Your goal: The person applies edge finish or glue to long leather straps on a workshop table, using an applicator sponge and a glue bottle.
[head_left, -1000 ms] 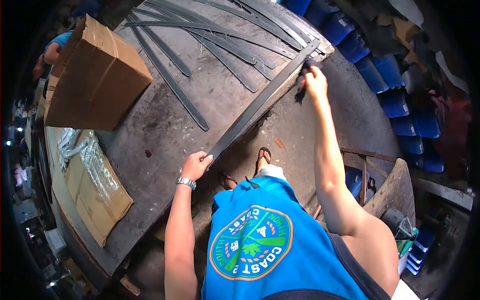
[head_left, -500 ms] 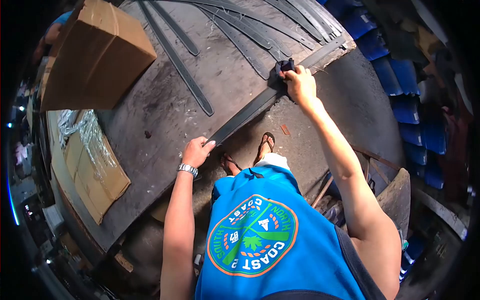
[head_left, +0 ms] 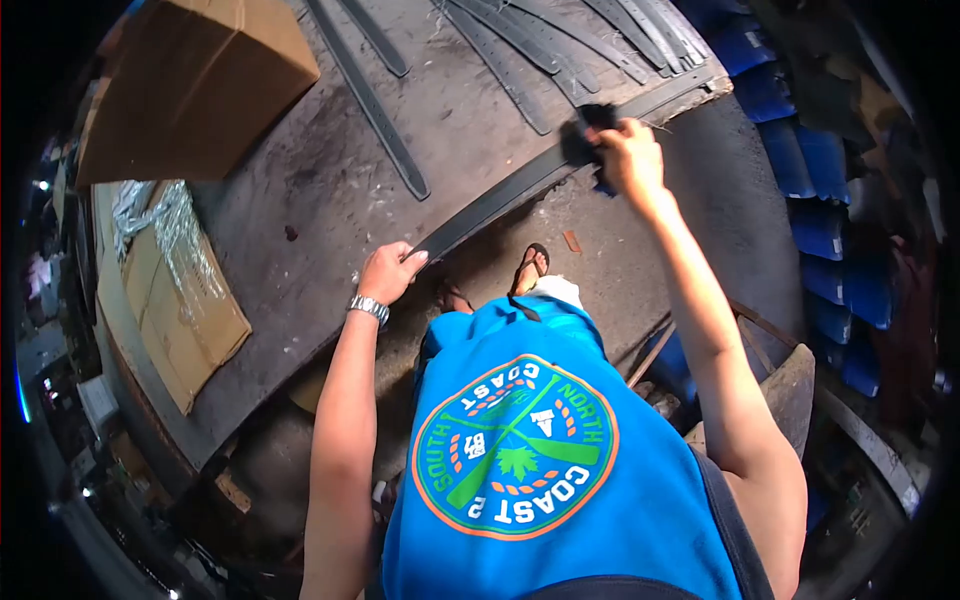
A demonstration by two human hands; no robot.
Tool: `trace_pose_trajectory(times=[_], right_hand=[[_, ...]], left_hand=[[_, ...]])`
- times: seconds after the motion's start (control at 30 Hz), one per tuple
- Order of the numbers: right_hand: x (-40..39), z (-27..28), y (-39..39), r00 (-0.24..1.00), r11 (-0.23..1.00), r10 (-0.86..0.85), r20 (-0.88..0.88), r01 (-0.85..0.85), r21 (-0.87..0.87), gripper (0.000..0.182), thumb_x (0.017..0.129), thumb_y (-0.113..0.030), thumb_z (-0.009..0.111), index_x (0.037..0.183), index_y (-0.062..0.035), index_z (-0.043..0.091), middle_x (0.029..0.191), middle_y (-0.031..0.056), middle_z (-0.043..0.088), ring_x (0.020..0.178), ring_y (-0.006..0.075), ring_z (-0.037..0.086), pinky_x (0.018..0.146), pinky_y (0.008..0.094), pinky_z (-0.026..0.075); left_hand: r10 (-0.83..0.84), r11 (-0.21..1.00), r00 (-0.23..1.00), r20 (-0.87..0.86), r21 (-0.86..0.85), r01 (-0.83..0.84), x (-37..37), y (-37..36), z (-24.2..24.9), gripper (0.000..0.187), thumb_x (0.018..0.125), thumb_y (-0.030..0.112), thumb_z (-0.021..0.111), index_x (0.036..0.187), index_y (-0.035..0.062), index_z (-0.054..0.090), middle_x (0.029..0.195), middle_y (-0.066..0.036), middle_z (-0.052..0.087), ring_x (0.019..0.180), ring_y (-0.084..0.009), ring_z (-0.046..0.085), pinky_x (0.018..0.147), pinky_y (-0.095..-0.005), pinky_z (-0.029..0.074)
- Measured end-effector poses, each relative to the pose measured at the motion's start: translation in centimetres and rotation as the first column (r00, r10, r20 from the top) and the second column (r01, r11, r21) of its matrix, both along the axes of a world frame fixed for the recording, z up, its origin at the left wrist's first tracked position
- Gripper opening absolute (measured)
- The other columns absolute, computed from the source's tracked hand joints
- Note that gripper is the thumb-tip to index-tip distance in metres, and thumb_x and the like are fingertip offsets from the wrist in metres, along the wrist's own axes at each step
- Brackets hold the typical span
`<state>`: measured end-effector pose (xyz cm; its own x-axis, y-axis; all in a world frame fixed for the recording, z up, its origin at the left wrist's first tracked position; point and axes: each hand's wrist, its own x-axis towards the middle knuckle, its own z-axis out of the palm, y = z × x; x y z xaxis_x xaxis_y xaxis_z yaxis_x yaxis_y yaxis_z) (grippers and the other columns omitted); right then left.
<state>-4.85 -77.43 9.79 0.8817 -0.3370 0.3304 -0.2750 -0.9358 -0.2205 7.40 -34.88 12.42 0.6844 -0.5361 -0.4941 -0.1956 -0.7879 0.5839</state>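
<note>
A long dark belt strap (head_left: 500,205) lies along the table's near edge. At its left end, my left hand (head_left: 393,272), with a metal watch on the wrist, pinches the strap between thumb and fingers. My right hand (head_left: 635,165) is closed on a bunched black cloth (head_left: 597,122), held against the strap towards its right part. Motion smears the cloth, and a piece of it hangs below the strap. Past the cloth, the strap continues towards the table's right corner. Farther back, several punched belt straps (head_left: 375,110) lie loosely on the table.
The worn table (head_left: 320,225) carries a cardboard box (head_left: 210,95) at the back left. Flattened cardboard (head_left: 190,320) with clear plastic wrap (head_left: 190,245) lies at left. Blue stacked material (head_left: 815,230) stands along the right. My sandalled feet are on the floor below the table edge.
The view has shifted slightly, so the table sits higher. The cloth is now more blurred, and part of it droops below the strap. Both hands keep their holds.
</note>
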Motion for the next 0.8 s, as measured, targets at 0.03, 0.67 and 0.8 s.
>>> trace_pose_trajectory(times=[0.03, 0.67, 0.8], right_hand=[[0.0, 0.4, -0.7, 1.000, 1.000, -0.023, -0.009, 0.023, 0.019, 0.024, 0.077, -0.012, 0.068, 0.098, -0.0212, 0.075, 0.102, 0.0094, 0.060, 0.094, 0.0313, 0.061, 0.075, 0.0412, 0.053], [0.1, 0.2, 0.1, 0.996, 0.993, -0.062, -0.057, 0.067, 0.093, 0.031, 0.077, -0.008, 0.068, 0.106, -0.0185, 0.074, 0.113, 0.0128, 0.059, 0.105, 0.0339, 0.057, 0.086, 0.0418, 0.053], [3.2, 3.9, 3.6, 0.999, 0.972, 0.000, 0.034, -0.008, 0.233, 0.027, 0.079, -0.008, 0.066, 0.101, -0.0192, 0.076, 0.102, 0.0139, 0.060, 0.099, 0.0353, 0.058, 0.084, 0.0429, 0.050]], left_hand=[[-0.004, 1.000, 1.000, 0.006, 0.018, 0.004, 0.0, -0.1, 0.2, 0.037, 0.088, 0.038, 0.067, 0.074, 0.0038, 0.064, 0.064, -0.012, 0.067, 0.064, -0.0276, 0.068, 0.063, -0.0412, 0.050], [-0.003, 0.999, 0.998, -0.061, -0.050, 0.000, 0.3, 0.4, -0.5, 0.034, 0.090, 0.036, 0.068, 0.079, 0.0034, 0.066, 0.062, -0.004, 0.064, 0.057, -0.0114, 0.059, 0.057, -0.0318, 0.045], [-0.019, 0.994, 0.999, -0.041, -0.106, 0.014, -0.1, 0.7, -0.2, 0.037, 0.088, 0.039, 0.069, 0.083, 0.0018, 0.067, 0.069, -0.015, 0.067, 0.062, -0.0243, 0.064, 0.061, -0.0387, 0.048]])
